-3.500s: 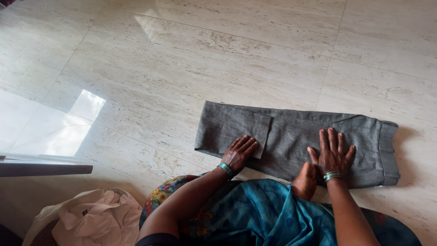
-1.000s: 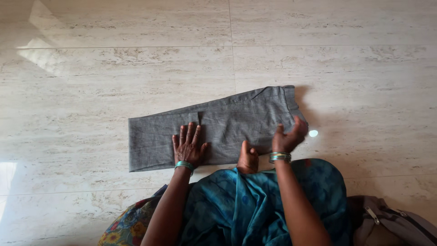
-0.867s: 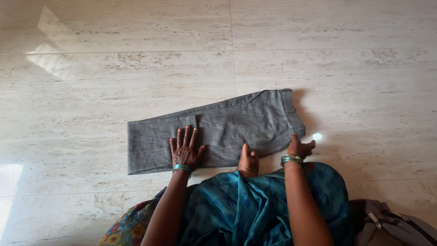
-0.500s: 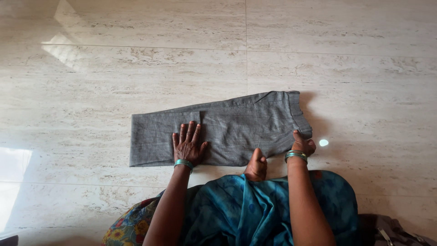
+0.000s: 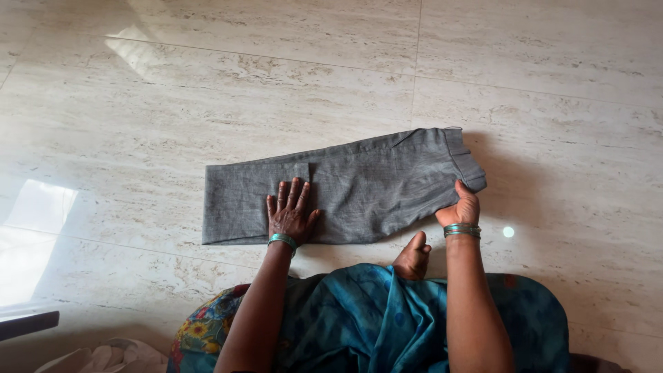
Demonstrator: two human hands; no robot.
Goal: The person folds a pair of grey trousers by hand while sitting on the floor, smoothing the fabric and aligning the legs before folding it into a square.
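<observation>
Your left hand (image 5: 291, 215) lies flat, fingers spread, on the folded grey trousers (image 5: 359, 186) — they rest on the tiled floor (image 5: 207, 90) before your knees. Your right hand (image 5: 461, 207) pinches the waistband corner (slightly lifted).

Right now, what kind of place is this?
Probably a room in a home: polished beige stone-tile floor, grey folded trousers spread on it, and crumpled white laundry at the near left.
</observation>
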